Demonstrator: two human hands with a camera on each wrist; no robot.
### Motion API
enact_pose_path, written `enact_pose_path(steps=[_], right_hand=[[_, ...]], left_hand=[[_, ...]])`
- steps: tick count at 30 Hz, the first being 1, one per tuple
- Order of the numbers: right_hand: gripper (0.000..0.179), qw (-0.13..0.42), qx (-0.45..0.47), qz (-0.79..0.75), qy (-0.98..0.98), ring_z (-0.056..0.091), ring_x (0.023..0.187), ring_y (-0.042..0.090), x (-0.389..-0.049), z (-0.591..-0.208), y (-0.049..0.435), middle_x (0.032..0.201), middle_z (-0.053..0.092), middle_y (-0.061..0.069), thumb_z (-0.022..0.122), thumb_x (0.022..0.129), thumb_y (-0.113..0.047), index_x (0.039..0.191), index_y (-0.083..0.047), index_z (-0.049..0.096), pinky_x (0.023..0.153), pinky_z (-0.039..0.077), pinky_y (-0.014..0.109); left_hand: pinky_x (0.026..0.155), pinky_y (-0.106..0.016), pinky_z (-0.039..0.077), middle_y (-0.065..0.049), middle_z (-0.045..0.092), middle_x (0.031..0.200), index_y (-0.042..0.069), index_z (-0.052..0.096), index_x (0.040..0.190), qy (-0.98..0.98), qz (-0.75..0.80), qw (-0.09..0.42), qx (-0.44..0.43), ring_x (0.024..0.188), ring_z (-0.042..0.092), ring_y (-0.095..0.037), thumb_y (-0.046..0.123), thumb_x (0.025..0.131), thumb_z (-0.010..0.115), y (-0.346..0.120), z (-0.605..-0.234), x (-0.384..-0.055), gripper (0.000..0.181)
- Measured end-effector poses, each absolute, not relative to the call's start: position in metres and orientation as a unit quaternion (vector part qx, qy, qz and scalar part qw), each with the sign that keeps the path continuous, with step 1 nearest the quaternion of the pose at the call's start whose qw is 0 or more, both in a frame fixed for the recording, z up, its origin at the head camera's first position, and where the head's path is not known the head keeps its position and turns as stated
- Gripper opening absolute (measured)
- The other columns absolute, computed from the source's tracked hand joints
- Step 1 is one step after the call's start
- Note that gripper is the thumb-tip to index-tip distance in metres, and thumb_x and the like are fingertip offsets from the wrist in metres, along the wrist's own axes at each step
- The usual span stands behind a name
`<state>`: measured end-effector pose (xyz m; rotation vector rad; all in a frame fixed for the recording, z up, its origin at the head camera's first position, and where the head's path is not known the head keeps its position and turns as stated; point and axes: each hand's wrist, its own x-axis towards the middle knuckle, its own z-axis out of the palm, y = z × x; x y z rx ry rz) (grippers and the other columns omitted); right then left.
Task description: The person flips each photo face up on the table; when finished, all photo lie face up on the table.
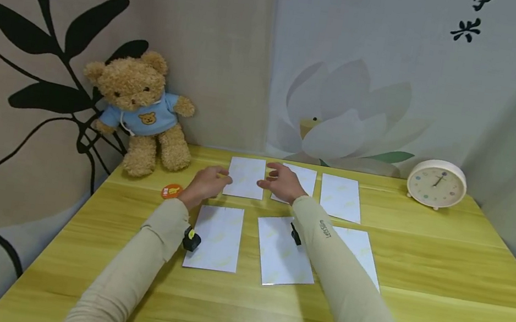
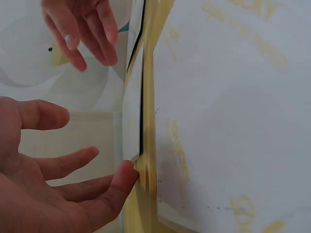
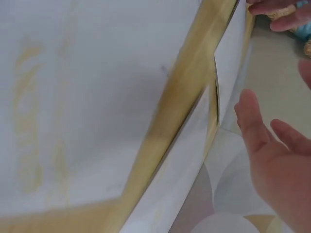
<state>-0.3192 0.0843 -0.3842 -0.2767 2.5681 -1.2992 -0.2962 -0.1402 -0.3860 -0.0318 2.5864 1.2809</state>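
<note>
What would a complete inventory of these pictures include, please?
Table: one, yellowish wood, centre
Sheets: six, white, two rows on table
Teddy bear: one, tan, back left
Disc: one, orange, near bear
Clock: one, white, back right
Leaf print: one, black, left side
Flower print: one, pale, behind table
Characters: at least two, black, upper right
Wrist cameras: two, black, one per wrist
Sleeves: two, beige, both arms
Left hand: one, bare, near back-left sheet
Right hand: one, bare, near back-middle sheet

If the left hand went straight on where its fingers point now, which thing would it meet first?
Most likely the back-left white sheet, directly ahead of the left hand in the head view. The hand's height is unclear, so it might pass over the sheet instead.
</note>
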Motion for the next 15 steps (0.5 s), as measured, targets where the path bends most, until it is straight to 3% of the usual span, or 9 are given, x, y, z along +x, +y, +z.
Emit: enact_pose_path(steps=[4, 7, 12, 13, 15], right_hand=[[0.070, 0.131, -0.084, -0.445, 0.882, 0.053, 0.135, 0.035, -0.322, -0.388, 0.074, 0.151, 0.049, 0.019, 0.070, 0.095, -0.025, 0.154, -0.010, 0.037, 0.110, 0.048, 0.048], [0.071, 0.134, -0.081, -0.432, 0.888, 0.053, 0.135, 0.035, -0.323, -0.393, 0.068, 0.150, 0.049, 0.020, 0.070, 0.095, -0.026, 0.155, -0.010, 0.036, 0.110, 0.048, 0.048], [0.071, 0.125, -0.084, -0.383, 0.912, 0.056, 0.132, 0.032, -0.323, -0.399, 0.058, 0.143, 0.055, 0.020, 0.068, 0.095, -0.030, 0.155, -0.010, 0.035, 0.111, 0.047, 0.045], [0.071, 0.121, -0.087, -0.373, 0.916, 0.056, 0.131, 0.032, -0.323, -0.399, 0.056, 0.142, 0.057, 0.020, 0.068, 0.095, -0.030, 0.155, -0.009, 0.035, 0.111, 0.047, 0.044], [0.071, 0.113, -0.094, -0.357, 0.923, 0.058, 0.129, 0.031, -0.324, -0.399, 0.054, 0.138, 0.059, 0.020, 0.068, 0.095, -0.030, 0.155, -0.008, 0.036, 0.111, 0.047, 0.044]], left_hand=[[0.069, -0.034, 0.044, -0.002, 0.051, 0.078, 0.008, 0.045, 0.150, 0.886, 0.444, 0.136, -0.024, 0.070, 0.047, -0.020, 0.035, 0.101, 0.052, -0.138, -0.385, -0.300, 0.056], [0.071, -0.035, 0.044, -0.005, 0.053, 0.085, 0.009, 0.046, 0.148, 0.886, 0.441, 0.139, -0.025, 0.074, 0.049, -0.021, 0.035, 0.101, 0.051, -0.138, -0.386, -0.300, 0.055], [0.084, -0.035, 0.047, -0.011, 0.059, 0.122, 0.009, 0.049, 0.146, 0.889, 0.434, 0.141, -0.033, 0.096, 0.054, -0.023, 0.035, 0.101, 0.052, -0.137, -0.388, -0.301, 0.052], [0.085, -0.035, 0.047, -0.010, 0.058, 0.123, 0.010, 0.050, 0.145, 0.888, 0.436, 0.139, -0.034, 0.097, 0.054, -0.023, 0.036, 0.101, 0.052, -0.136, -0.389, -0.301, 0.051], [0.079, -0.034, 0.047, -0.007, 0.061, 0.105, 0.009, 0.050, 0.145, 0.884, 0.446, 0.136, -0.032, 0.088, 0.055, -0.022, 0.035, 0.101, 0.052, -0.136, -0.389, -0.302, 0.051]])
